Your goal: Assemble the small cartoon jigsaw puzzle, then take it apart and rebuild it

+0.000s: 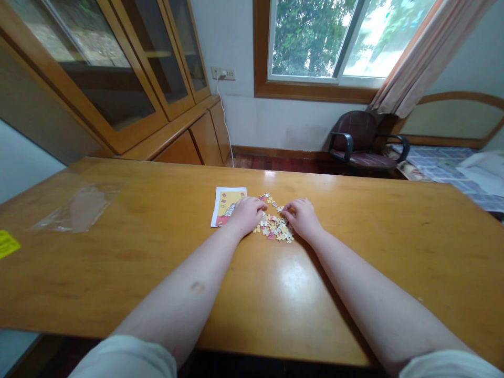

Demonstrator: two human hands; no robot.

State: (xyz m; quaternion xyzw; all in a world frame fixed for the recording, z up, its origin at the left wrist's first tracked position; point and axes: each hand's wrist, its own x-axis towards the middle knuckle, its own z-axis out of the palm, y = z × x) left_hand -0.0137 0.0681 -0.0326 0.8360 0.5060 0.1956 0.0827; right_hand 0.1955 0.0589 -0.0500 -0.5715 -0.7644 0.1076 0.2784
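A pile of small jigsaw pieces (275, 227), white, yellow and pink, lies on the wooden table (157, 262). My left hand (247, 214) rests at the pile's left edge and partly covers a picture card (225, 202) with a yellow and red print. Its fingers are bent toward the pieces; whether they hold one is too small to tell. On the right side of the pile, my right hand (301, 216) has thumb and forefinger pinched at a light puzzle piece (280, 209). A few pieces lie loose beyond the pile, between both hands.
A clear plastic bag (84, 207) lies on the left of the table, with a yellow label (8, 243) at the far left edge. Past the table stand a wooden cabinet (177, 118) and a dark armchair (356, 137).
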